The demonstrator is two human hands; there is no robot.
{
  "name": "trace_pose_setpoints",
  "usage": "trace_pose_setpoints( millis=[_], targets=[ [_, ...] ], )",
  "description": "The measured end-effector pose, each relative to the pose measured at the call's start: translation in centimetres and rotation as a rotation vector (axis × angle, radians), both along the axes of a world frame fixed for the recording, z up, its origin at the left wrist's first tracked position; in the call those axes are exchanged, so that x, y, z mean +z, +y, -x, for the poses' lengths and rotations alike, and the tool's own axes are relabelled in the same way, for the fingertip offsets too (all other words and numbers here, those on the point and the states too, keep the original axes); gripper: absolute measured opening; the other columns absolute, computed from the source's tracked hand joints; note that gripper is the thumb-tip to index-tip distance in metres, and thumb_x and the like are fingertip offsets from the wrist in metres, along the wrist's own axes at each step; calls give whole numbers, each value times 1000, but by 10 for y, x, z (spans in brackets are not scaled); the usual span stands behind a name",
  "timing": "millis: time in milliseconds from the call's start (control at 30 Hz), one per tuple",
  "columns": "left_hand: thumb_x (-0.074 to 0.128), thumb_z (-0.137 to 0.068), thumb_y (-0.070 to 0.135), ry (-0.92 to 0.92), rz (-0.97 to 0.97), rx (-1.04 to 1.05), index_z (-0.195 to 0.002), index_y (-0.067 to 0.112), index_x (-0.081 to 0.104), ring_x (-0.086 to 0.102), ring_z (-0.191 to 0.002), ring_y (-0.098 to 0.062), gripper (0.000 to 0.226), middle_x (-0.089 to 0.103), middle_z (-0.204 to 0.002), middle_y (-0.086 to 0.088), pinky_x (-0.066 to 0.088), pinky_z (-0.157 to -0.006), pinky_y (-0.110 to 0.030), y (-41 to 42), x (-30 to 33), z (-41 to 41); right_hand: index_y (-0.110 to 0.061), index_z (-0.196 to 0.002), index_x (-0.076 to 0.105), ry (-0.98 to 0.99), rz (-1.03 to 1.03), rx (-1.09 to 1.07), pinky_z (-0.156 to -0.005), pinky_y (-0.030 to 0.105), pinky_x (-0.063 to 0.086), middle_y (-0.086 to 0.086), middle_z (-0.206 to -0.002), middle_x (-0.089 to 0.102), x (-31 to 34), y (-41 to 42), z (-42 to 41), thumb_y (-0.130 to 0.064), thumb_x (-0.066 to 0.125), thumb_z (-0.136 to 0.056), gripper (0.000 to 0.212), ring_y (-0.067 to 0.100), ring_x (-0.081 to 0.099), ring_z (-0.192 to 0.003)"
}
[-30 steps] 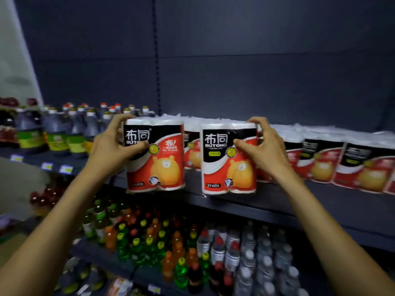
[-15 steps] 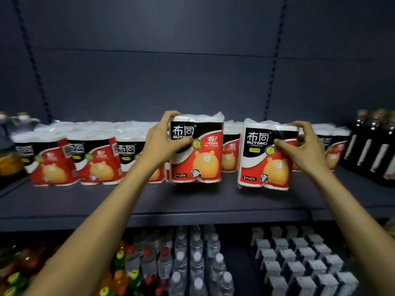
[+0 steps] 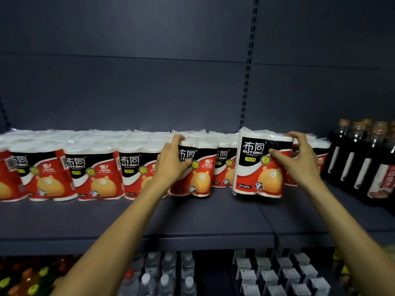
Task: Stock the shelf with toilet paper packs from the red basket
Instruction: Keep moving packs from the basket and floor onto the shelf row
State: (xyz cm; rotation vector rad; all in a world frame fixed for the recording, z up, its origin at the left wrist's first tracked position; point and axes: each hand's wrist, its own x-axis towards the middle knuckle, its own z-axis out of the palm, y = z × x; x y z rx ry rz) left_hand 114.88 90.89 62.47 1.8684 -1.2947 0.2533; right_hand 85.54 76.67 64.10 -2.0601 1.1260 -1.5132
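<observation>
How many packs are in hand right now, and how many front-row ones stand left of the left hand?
Left hand: 1 pack
Right hand: 1 pack
Front-row packs to the left: 4, the leftmost cropped
Total: 6

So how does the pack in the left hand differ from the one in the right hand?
The left-hand pack sits level, in line with the row; the right-hand pack is nearer the shelf edge and slightly tilted. The left hand covers part of its pack's logo; the right hand leaves its pack's logo clear. Both share the black, red and white wrap with a yellow bear.
</observation>
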Motion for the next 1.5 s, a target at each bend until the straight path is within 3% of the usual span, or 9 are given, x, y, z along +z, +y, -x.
trace_pose_setpoints(
  millis=[200,333,400,600,733,1000,1133,1233,1500],
  targets=[
    [69,-84,21,-121,-53,174,-131,19,38,60,-93,-32,57,45,-129,-11,48,-68,-38,-10,-12,15,-42,-114,46,-25,0,81,-88,41,50,3,-115,59,-9,-18,-15,-43,77,-73,52,25,58,-103],
    [68,-86,22,-221,-108,258,-136,16,36,53,-108,-33,60,35,-138,-15,45,-69,-34,-5,-8,21,-43,-113,46,-11,-33,126,-88,44,51,5,-115,55,-21,-23,-32,-45,78,-71,53,27,58,-101],
    [70,-84,24,-251,-121,280,-140,17,33,49,-114,-34,67,31,-141,-16,47,-74,-36,3,-3,23,-40,-115,46,10,-31,136,-84,37,49,6,-115,52,-26,-22,-43,-43,78,-72,53,25,57,-100],
    [66,-84,37,-250,-68,236,-132,17,42,57,-101,-28,58,54,-120,-8,47,-70,-37,33,5,19,-29,-122,44,-29,-36,176,-86,28,36,10,-123,46,-35,-14,-66,-33,79,-75,59,16,45,-104],
    [65,-82,42,-149,-253,95,-116,22,57,63,-91,-21,40,67,-99,3,52,-75,-36,50,-5,11,-28,-126,41,30,-52,158,-84,28,38,12,-127,44,-42,-13,-65,-36,78,-76,62,24,50,-109],
    [66,-81,42,-56,-337,82,-117,22,57,63,-84,-18,42,64,-97,1,54,-76,-36,91,-23,-1,-32,-136,30,220,-110,150,-92,41,44,14,-140,35,-38,-3,-51,-44,73,-79,72,36,48,-120],
    [68,-83,38,-22,-326,87,-121,18,55,63,-85,-19,45,64,-101,-2,49,-73,-31,112,-24,-7,-23,-134,41,218,129,4,-92,40,46,10,-136,40,-25,30,-44,-37,68,-83,60,28,43,-124],
    [70,-81,41,2,-313,93,-123,18,55,63,-89,-19,50,66,-105,-5,50,-76,-31,137,-23,-15,-21,-122,50,292,158,214,-83,31,42,2,-123,51,-13,72,-65,-38,63,-86,43,20,53,-109],
    [67,-80,51,77,-344,264,-127,17,52,60,-96,-21,60,59,-105,-1,50,-81,-34,306,-41,-73,-23,-131,49,548,91,872,-92,31,45,3,-126,57,-36,245,-207,-36,66,-85,51,19,56,-108]
  ],
)
